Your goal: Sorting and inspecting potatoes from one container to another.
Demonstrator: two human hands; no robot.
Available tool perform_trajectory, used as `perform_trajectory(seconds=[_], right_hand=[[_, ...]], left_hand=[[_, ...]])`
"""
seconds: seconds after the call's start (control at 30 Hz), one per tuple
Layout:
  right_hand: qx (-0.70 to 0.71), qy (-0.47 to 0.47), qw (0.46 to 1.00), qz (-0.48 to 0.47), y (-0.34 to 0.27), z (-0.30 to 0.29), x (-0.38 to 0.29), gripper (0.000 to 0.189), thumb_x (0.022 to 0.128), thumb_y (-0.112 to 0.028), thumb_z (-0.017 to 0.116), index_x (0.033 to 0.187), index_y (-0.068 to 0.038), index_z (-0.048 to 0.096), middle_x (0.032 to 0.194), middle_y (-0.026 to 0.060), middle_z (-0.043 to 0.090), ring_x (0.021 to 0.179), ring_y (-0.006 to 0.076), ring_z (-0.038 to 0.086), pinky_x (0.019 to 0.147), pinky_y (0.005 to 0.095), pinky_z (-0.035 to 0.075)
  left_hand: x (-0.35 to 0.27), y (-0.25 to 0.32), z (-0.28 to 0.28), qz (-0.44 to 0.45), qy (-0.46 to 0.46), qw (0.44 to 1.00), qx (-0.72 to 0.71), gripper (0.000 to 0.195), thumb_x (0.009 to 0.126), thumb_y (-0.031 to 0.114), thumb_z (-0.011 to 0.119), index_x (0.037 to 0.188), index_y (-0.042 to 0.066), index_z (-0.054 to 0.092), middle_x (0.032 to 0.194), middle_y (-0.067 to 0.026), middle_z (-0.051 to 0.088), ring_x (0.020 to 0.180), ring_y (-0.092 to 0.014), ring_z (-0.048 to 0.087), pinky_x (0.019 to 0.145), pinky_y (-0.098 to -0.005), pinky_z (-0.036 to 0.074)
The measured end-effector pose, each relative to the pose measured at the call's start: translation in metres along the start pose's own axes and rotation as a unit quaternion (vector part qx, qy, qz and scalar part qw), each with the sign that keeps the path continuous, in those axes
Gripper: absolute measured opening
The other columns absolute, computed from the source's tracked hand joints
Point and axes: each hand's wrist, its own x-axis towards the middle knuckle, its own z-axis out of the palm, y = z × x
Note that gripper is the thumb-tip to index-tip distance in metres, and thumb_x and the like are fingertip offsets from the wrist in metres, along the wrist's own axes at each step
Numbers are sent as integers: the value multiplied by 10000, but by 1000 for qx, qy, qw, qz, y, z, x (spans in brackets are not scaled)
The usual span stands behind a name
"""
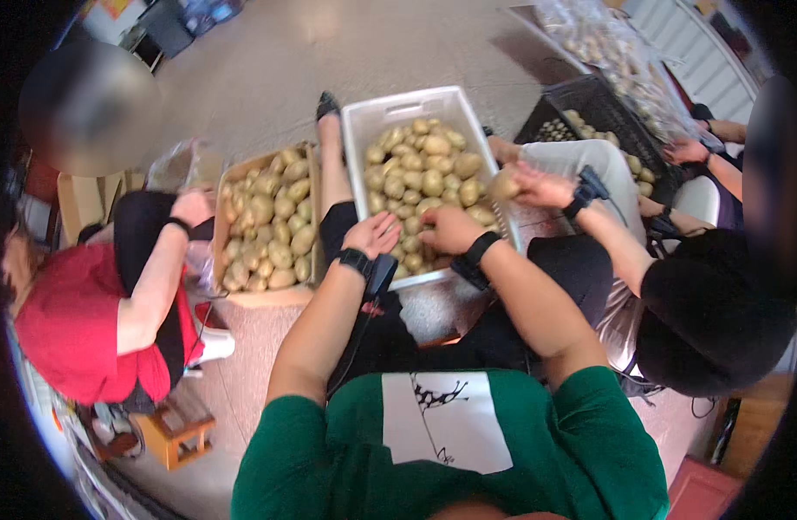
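A white plastic crate [408,104] stands before me, heaped with potatoes [432,182] of mixed sizes. Over its near left corner is my left hand [372,235], palm turned up and fingers half curled. Whether a small potato lies in those fingers is unclear. My right hand [455,231] reaches down into the near part of the crate, its fingertips bent against the potatoes and partly hidden. Both of my wrists carry dark strapped devices. At the crate's right rim, a co-worker's hand [538,185] holds a potato [504,186].
Left of the crate is a cardboard box [265,299] full of potatoes, beside a seated person in red [80,318]. To the right stand a black crate [590,97] with potatoes and a plastic-covered heap [606,58]. A small wooden stool [174,432] sits behind left.
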Motion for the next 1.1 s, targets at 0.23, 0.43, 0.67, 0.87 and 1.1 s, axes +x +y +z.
perform_trajectory(seconds=[0.23,0.43,0.67,0.87,1.1], right_hand=[[12,158,987,39,4,-13,6,373,702,-214,647,1011,-21,571,979,206,546,935,358,534,823,404,438],[-54,215,971,89,11,-11,17,402,704,-196,584,1075,-62,508,1128,163,464,1058,343,455,864,435,396],[-80,99,962,241,34,-2,33,614,668,-253,665,1215,-119,420,1347,185,282,1081,426,435,922,473,357],[-104,56,956,268,34,1,36,523,708,-168,588,1207,-118,440,1291,113,350,1045,410,466,887,466,366],[-120,55,955,266,32,-1,40,357,789,-116,450,1139,-150,515,1180,74,455,1055,402,456,873,517,313]], left_hand=[[-6,1,-1,-10,-23,1000,-13,382,911,184,425,1270,69,363,1302,-53,427,1085,-259,509,799,-337,477],[-19,2,10,-3,-19,999,-31,389,917,163,402,1284,47,346,1316,-81,412,1110,-256,489,847,-335,456],[-25,2,12,-3,-38,999,-10,429,922,185,395,1322,57,309,1338,-65,391,1153,-235,458,905,-325,401],[-24,2,9,-9,-38,999,-3,428,919,186,403,1319,63,315,1340,-63,389,1161,-243,451,902,-329,401],[-23,2,9,-7,-31,999,-16,409,912,172,423,1296,58,342,1330,-58,403,1144,-254,465,901,-340,401]])
